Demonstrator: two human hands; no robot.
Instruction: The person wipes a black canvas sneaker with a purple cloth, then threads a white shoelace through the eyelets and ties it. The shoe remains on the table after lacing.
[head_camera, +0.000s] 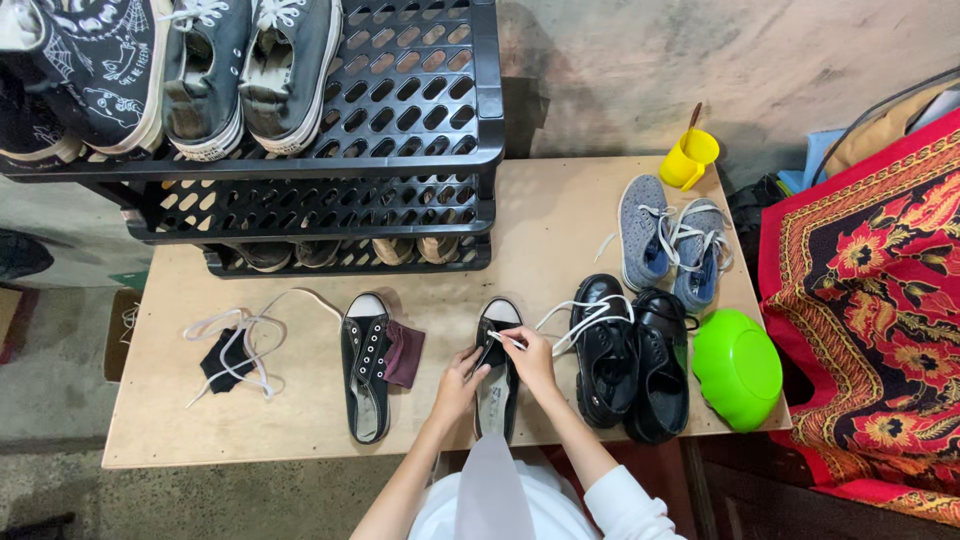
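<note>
Now both hands lace a black white-toed sneaker (495, 365).

Wood table (560, 215) carries: black rack (330, 215) at back left, loose laces (240, 340), 2 black sneakers (366, 365), black shoe pr (635, 365), grey pr (672, 242), yellow cup (688, 160), green bowl (737, 368).

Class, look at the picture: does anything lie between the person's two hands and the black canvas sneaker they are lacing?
Nothing visible does. The left hand rests on the black canvas sneaker, and the right hand pinches the white lace at its eyelets. The black leather shoes stand beside, clear of both hands.
</note>
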